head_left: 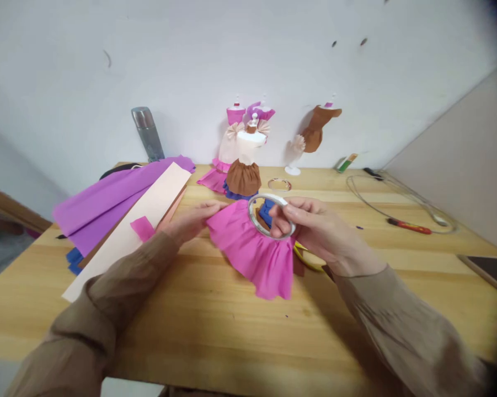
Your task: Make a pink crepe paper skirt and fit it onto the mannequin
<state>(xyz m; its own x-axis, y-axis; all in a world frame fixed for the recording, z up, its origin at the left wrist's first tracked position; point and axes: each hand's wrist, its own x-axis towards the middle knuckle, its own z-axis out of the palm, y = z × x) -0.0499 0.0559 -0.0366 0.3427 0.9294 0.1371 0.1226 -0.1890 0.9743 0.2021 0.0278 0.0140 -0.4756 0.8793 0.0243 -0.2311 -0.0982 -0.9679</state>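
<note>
My right hand (314,226) is closed round the rim of a thin roll of tape (254,218), with fingers through its hole. Below and behind the roll hangs a gathered pink crepe paper skirt (252,253), its pleats fanning downward. At the skirt's upper left edge, my left hand (201,218) pinches the paper between thumb and fingers. Whether the right fingers also grip the skirt is hidden. Through the roll's hole some blue and brown scraps show. Yellow-handled scissors (308,259) lie partly covered behind the skirt and my right hand.
Small dress forms (250,143) in paper outfits stand along the wall. Purple crepe paper (119,201) and a cream strip (128,234) lie at left by a grey flask (148,133). A cable (356,198), red-handled tool (411,226) and phone (490,270) lie at right.
</note>
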